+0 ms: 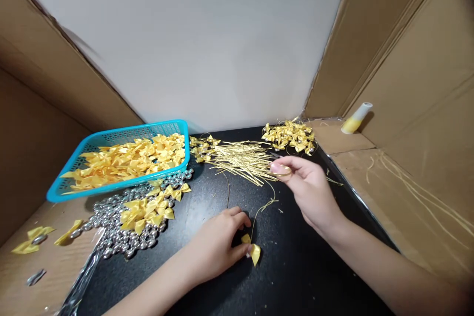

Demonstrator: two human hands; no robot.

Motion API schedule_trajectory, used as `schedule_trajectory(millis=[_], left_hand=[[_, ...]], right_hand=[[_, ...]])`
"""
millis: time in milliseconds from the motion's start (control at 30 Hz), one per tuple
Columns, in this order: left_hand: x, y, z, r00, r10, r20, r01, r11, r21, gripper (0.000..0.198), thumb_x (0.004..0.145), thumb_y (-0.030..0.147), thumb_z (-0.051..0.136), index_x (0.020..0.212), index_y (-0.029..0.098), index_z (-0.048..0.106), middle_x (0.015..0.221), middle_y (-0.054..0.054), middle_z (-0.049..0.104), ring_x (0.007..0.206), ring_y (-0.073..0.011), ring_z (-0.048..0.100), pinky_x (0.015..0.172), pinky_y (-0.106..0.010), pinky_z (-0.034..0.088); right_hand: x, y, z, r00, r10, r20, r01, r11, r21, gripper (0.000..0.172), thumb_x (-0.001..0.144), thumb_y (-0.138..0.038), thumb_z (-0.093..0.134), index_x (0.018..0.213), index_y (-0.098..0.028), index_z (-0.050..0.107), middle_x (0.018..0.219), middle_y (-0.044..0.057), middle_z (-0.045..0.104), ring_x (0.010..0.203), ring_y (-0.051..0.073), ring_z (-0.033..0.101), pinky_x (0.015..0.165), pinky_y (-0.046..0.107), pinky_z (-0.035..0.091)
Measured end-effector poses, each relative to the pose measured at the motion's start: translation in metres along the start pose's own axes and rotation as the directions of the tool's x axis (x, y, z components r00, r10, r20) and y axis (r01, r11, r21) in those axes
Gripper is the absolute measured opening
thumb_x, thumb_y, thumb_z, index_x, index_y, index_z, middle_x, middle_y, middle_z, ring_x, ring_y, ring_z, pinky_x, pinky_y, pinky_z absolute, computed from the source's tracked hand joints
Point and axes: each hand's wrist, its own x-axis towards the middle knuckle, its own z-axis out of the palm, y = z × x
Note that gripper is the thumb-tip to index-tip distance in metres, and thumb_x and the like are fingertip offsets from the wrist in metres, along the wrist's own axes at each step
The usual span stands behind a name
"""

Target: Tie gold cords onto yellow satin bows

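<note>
"So, what's biggest?"
"The black desk (pixel 296 276), then the blue basket (pixel 186 148) holding yellow bows (pixel 137 158) at left."
"And the small bow (pixel 255 255)?"
"At the fingertips of the left hand (pixel 218 239), the nearer one, whose grip pinches it. It lies below and left of the right hand (pixel 311 190), long axis slanting down rightward."
"The right grip?"
"Pinching a thin gold loop (pixel 283 174); cord or handle, I can't tell."
"Writing?"
"None legible."

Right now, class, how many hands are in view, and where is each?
2. The left hand is near the lower middle, at a yellow bow on the black tabletop; the right hand is to its right, near the gold strips. No other hand shows.
</note>
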Motion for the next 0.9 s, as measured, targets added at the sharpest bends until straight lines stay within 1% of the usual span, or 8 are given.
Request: schedule_trajectory(millis=[100,200,267,400,533,700,800,900], left_hand=[[-0.005,-0.002,0.008,0.998,-0.062,0.010,0.062,0.997,-0.046,0.017,0.078,0.025,0.064,0.095,0.020,0.063,0.094,-0.004,0.062,0.084,-0.0212,0.059,0.070,-0.029,0.046],[-0.008,-0.002,0.018,0.995,-0.095,0.004,0.095,0.994,-0.051,0.013,0.078,0.026,0.065,0.090,0.020,0.062,0.093,-0.004,0.060,0.085,-0.0218,0.058,0.071,-0.031,0.045],[-0.009,-0.001,0.025,0.995,-0.100,-0.013,0.100,0.994,-0.037,0.010,0.080,0.025,0.064,0.087,0.019,0.062,0.091,-0.005,0.060,0.085,-0.0225,0.057,0.071,-0.032,0.045],[-0.012,0.005,0.037,0.993,-0.114,-0.031,0.113,0.993,-0.018,0.005,0.084,0.024,0.060,0.083,0.019,0.060,0.091,-0.005,0.060,0.086,-0.0231,0.056,0.072,-0.033,0.044],[-0.016,0.007,0.047,0.993,-0.100,-0.070,0.096,0.994,-0.047,0.008,0.088,0.021,0.056,0.080,0.018,0.057,0.087,-0.005,0.061,0.083,-0.0225,0.055,0.071,-0.033,0.043],[-0.017,0.006,0.053,0.989,-0.087,-0.123,0.041,0.940,-0.339,0.012,0.092,0.022,0.048,0.081,0.019,0.053,0.073,-0.001,0.060,0.064,-0.0146,0.053,0.059,-0.025,0.039],[-0.011,0.008,0.051,0.980,-0.128,-0.153,0.030,0.854,-0.519,0.016,0.093,0.028,0.047,0.080,0.019,0.051,0.064,0.002,0.056,0.055,-0.0116,0.048,0.053,-0.022,0.036],[-0.001,0.009,0.044,0.976,-0.133,-0.174,-0.009,0.769,-0.640,0.012,0.093,0.029,0.049,0.087,0.019,0.051,0.066,0.002,0.057,0.057,-0.0114,0.051,0.054,-0.022,0.039]], right_hand=[[-0.014,0.008,0.006,0.962,0.156,0.224,-0.142,0.987,-0.076,0.012,0.078,-0.028,0.066,0.075,-0.017,0.070,0.071,0.002,0.068,0.068,0.016,0.060,0.066,0.028,0.047],[-0.038,0.021,0.006,0.923,0.218,0.316,-0.145,0.960,-0.241,0.011,0.079,-0.023,0.064,0.072,-0.016,0.070,0.070,0.003,0.068,0.070,0.018,0.061,0.068,0.030,0.047],[-0.057,0.030,0.001,0.917,0.226,0.328,-0.122,0.943,-0.310,0.012,0.081,-0.019,0.062,0.071,-0.018,0.069,0.075,0.003,0.069,0.075,0.018,0.063,0.073,0.032,0.047],[-0.086,0.045,-0.007,0.929,0.192,0.318,-0.029,0.891,-0.452,0.014,0.078,-0.012,0.064,0.069,-0.021,0.069,0.098,0.003,0.069,0.096,0.021,0.061,0.090,0.038,0.045],[-0.099,0.052,-0.010,0.935,0.143,0.326,0.046,0.860,-0.508,0.017,0.078,-0.009,0.061,0.072,-0.022,0.069,0.100,0.005,0.069,0.097,0.022,0.061,0.085,0.036,0.050],[-0.096,0.056,-0.011,0.949,0.057,0.310,0.078,0.910,-0.407,0.014,0.081,-0.013,0.060,0.078,-0.022,0.071,0.092,0.005,0.072,0.088,0.019,0.066,0.079,0.032,0.053],[-0.086,0.055,-0.013,0.958,0.096,0.271,0.019,0.920,-0.392,0.011,0.082,-0.018,0.062,0.078,-0.021,0.072,0.094,0.006,0.073,0.089,0.019,0.068,0.082,0.032,0.053],[-0.072,0.052,-0.016,0.944,0.177,0.277,-0.077,0.938,-0.337,0.008,0.081,-0.021,0.065,0.077,-0.021,0.072,0.099,0.007,0.072,0.095,0.021,0.067,0.088,0.035,0.051]])
